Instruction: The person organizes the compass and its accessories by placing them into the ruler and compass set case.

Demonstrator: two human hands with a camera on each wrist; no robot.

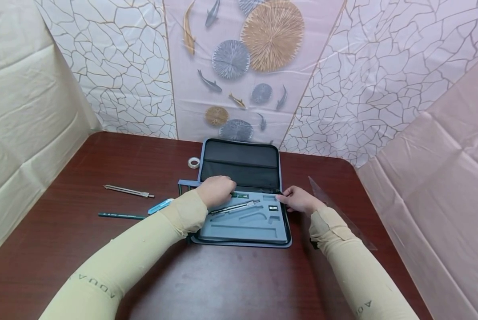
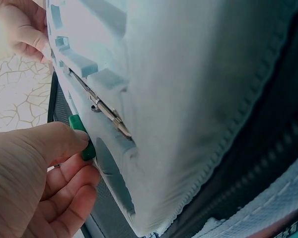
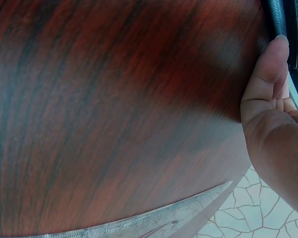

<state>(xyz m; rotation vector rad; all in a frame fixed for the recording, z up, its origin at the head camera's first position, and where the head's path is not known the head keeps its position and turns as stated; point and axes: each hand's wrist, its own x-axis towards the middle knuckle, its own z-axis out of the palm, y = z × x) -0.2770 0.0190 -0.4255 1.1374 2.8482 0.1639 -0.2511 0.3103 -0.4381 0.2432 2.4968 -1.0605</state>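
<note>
A zip case with a black-lined lid (image 1: 240,155) lies unfolded, a pale grey-blue moulded tray (image 1: 243,242) in its near half. My left hand (image 1: 216,191) reaches over the tray's far left part. Its thumb and fingers pinch a small green block (image 2: 82,134) at the tray's edge; the block's exact kind is unclear. At the right side, my right hand (image 1: 299,198) grips the edge of the case near the fold, thumb on the tray's corner. A metal compass (image 1: 234,207) lies in the tray, and a small sharpener (image 1: 273,208) sits in a slot at the right.
Left of the case lie another metal compass or divider (image 1: 128,191), a dark green pencil (image 1: 120,216) and a light-blue cutter-like tool (image 1: 160,206). A tape roll (image 1: 193,162) is beside the lid. A clear set square (image 1: 343,215) lies on the right, partly behind the right forearm.
</note>
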